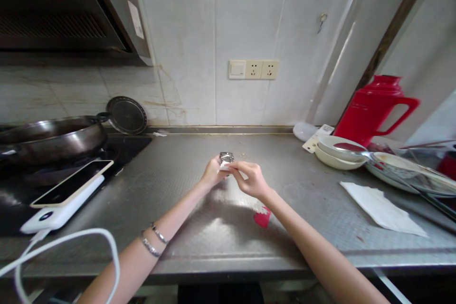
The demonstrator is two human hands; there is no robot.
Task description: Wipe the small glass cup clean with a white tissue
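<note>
Over the middle of the steel counter, my left hand (213, 174) is closed around a small shiny silver-and-dark object (226, 157), whose kind I cannot make out. My right hand (250, 178) meets it from the right, thumb and fingers pinched on a small white piece (224, 166) that looks like tissue or paper. This white piece lies against the near side of the shiny object. Below my right wrist, a torn red scrap (262, 217) rests on the counter (199, 232).
At left, a steel pan (53, 140) sits on the stove, with a phone (73, 184) on a white power bank (62, 206) and its cable in front. At right are a red thermos jug (372, 109), stacked bowls (338, 159) and a white napkin (383, 209).
</note>
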